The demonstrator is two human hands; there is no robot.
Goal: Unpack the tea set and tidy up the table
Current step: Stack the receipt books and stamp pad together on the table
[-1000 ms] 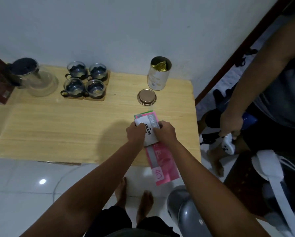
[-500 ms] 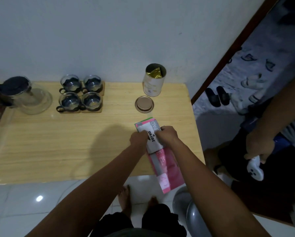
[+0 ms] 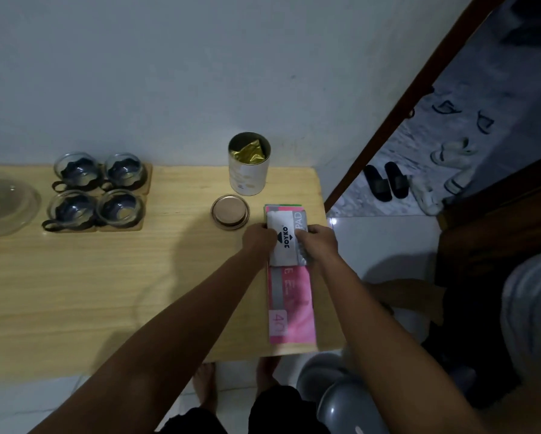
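Spanning the scene, a wooden table (image 3: 75, 292) (pale) meets a white wall (image 3: 169, 73).

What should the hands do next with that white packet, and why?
Probably let go of the white Joyko packet: both the left hand and right hand hold it on the pink paper pad, which lies flat on the light wooden table.

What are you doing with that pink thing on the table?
A person's left hand and right hand hold a small white packet on top of a pink pad near the wooden table's right edge. Behind sit an open tea tin, its lid and four glass cups.
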